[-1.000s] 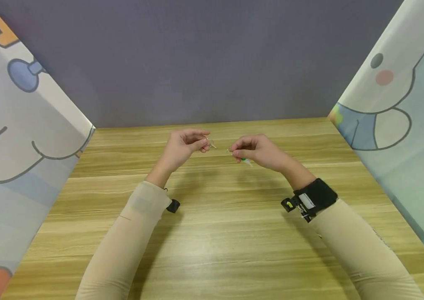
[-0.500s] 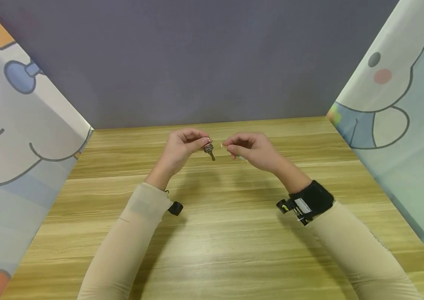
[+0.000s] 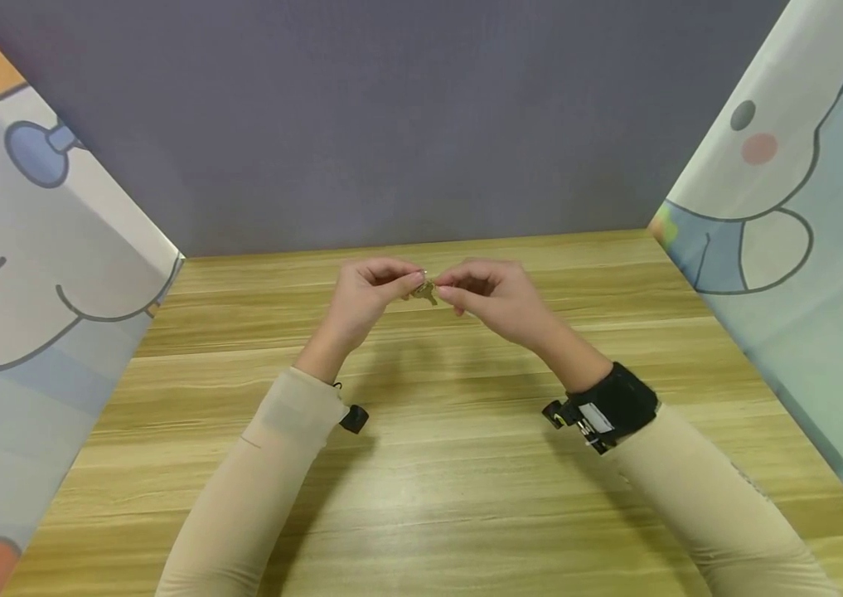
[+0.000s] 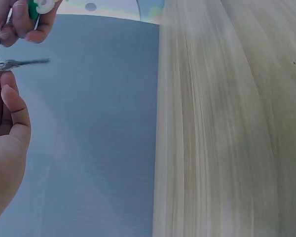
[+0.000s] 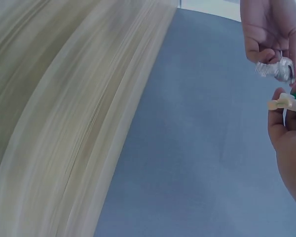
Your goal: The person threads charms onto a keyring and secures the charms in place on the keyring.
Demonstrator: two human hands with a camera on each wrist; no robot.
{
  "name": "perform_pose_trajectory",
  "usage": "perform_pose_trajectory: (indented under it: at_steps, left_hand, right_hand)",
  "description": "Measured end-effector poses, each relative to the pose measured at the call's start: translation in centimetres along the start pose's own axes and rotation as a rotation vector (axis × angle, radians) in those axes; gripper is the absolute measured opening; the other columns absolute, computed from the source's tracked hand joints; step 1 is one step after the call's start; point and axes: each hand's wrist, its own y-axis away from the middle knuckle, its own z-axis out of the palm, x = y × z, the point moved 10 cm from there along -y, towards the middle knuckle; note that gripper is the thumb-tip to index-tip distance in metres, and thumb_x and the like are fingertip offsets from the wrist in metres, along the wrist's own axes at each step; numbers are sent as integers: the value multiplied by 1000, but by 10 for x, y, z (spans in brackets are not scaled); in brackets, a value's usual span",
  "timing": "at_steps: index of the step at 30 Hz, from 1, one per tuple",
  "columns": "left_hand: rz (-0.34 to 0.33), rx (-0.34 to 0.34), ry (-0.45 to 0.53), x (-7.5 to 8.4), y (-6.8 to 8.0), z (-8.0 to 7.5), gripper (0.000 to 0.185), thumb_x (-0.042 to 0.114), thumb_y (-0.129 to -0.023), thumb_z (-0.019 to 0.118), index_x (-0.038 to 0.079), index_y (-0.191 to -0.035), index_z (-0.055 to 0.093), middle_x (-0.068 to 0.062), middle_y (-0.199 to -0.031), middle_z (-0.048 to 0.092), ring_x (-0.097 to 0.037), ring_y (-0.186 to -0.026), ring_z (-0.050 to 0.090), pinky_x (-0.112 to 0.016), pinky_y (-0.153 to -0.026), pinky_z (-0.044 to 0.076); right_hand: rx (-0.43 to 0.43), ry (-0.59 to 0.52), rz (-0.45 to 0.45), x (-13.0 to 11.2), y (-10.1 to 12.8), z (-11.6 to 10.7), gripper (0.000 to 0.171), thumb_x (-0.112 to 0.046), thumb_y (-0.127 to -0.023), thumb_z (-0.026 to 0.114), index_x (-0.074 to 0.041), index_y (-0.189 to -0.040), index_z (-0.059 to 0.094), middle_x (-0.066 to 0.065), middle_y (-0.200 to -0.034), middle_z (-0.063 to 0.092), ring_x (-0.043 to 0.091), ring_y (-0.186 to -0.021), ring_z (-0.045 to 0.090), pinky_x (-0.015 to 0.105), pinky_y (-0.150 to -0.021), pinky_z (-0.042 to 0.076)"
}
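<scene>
My left hand (image 3: 367, 303) pinches a metal key (image 3: 429, 293) between thumb and fingertips, above the table. In the left wrist view the key (image 4: 27, 62) points sideways, with a thin ring at its head. Close to it, my right hand (image 3: 494, 303) grips a keychain by its thin metal ring. The keychain's green and white charm (image 5: 287, 102) hangs under the fingers in the right wrist view and is hidden in the head view. Fingertips of both hands nearly meet; whether the two rings touch, I cannot tell.
A wood-grain table (image 3: 421, 464) lies below both hands. Behind it rises a grey panel (image 3: 421, 124), and cartoon-printed panels (image 3: 801, 166) flank both sides. Each wrist wears a small black camera (image 3: 354, 419).
My right hand has moved left, bringing the keychain's ring up to the key. The key has turned in my left hand, which stays nearly in place.
</scene>
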Motion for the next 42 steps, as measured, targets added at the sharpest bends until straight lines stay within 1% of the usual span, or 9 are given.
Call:
perform_pose_trajectory:
  at_steps: [6, 13, 18, 25, 29, 30, 33, 37, 42]
  left_hand:
    - [18, -27, -30, 3, 0, 3, 14, 10, -99, 77, -1, -106, 80, 6, -90, 80, -20, -88, 74, -35, -86, 61]
    - [11, -117, -93, 2, 2, 13, 17, 12, -99, 77, -2, -108, 79, 4, -92, 80, -20, -89, 75, -40, -90, 63]
    - [16, -200, -195, 4, 5, 20, 19, 15, -103, 72, 0, -112, 79, -2, -97, 77, -20, -88, 72, -35, -88, 62]
    - [44, -254, -320, 8, 5, 26, 19, 21, -105, 70, 6, -112, 80, -13, -103, 76, -22, -91, 71, -32, -83, 59]
    - [31, -266, -305, 6, 5, 28, 20, 19, -105, 69, 4, -112, 79, -19, -105, 75, -22, -91, 70, -39, -86, 59]
    - [29, -269, -298, 5, 5, 29, 20, 19, -105, 68, 3, -112, 79, -19, -104, 75, -26, -92, 70, -39, -86, 59]
    - [23, -275, -288, 4, 6, 29, 19, 18, -106, 67, 4, -111, 78, -20, -104, 74, -26, -91, 70, -36, -85, 59]
    - [24, -286, -273, 5, 6, 30, 18, 15, -106, 66, 2, -111, 78, -21, -105, 74, -18, -89, 70, -33, -86, 60]
    - [23, -303, -229, 4, 7, 31, 19, 12, -106, 66, -2, -112, 76, -25, -106, 72, -15, -89, 70, -38, -91, 61]
  right_hand:
    - [100, 20, -92, -9, -2, -6, 14, -13, -100, 76, -4, -110, 80, 8, -89, 73, 33, -74, 66, 24, -59, 48]
    - [134, 153, -187, -16, -1, -7, 9, -11, -97, 79, -5, -103, 82, 7, -92, 76, 16, -70, 64, 24, -60, 50]
    - [142, 229, -232, -20, 0, -7, 5, -9, -97, 79, -5, -98, 82, 7, -94, 78, 15, -70, 64, 24, -60, 50]
    - [138, 280, -265, -21, 1, -7, 4, -6, -96, 79, -4, -96, 82, 8, -93, 78, 14, -68, 67, 22, -60, 53]
    - [141, 292, -287, -22, 1, -6, 4, -6, -95, 79, -4, -94, 82, 8, -92, 78, 13, -67, 67, 27, -61, 56]
    - [141, 294, -293, -22, 1, -5, 4, -6, -95, 79, -4, -94, 82, 8, -91, 78, 13, -67, 68, 27, -61, 56]
    - [141, 291, -298, -22, 1, -5, 4, -7, -96, 79, -4, -94, 82, 8, -91, 79, 13, -67, 68, 26, -62, 56]
    - [137, 271, -291, -22, 1, -4, 4, -6, -96, 79, -4, -94, 82, 8, -92, 79, 19, -67, 70, 21, -61, 54]
    - [138, 246, -273, -21, 1, -3, 4, -4, -96, 79, -3, -94, 82, 9, -92, 79, 23, -68, 71, 21, -59, 52]
